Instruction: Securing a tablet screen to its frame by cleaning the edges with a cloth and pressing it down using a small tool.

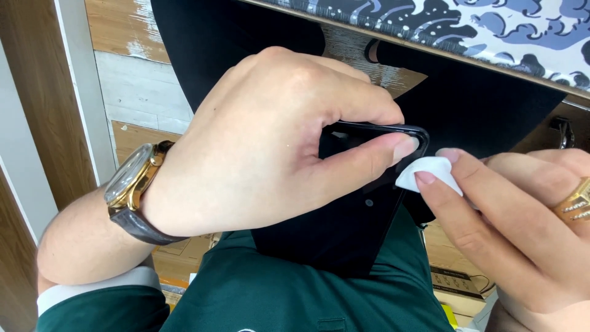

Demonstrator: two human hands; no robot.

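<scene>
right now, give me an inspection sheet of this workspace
surface: patterned blue and white tabletop edge at top right; the work is held in the air over the lap
job's things: black phone-like device, back up; small white wipe pressed at its upper corner
clutter: cardboard box low on the right, partly hidden
hands: left hand grips the device's top edge, wristwatch on the wrist; right hand pinches the wipe, gold ring on one finger
cables: a thin dark cable by the box
surroundings: wood-look floor, black chair, green shirt
</scene>
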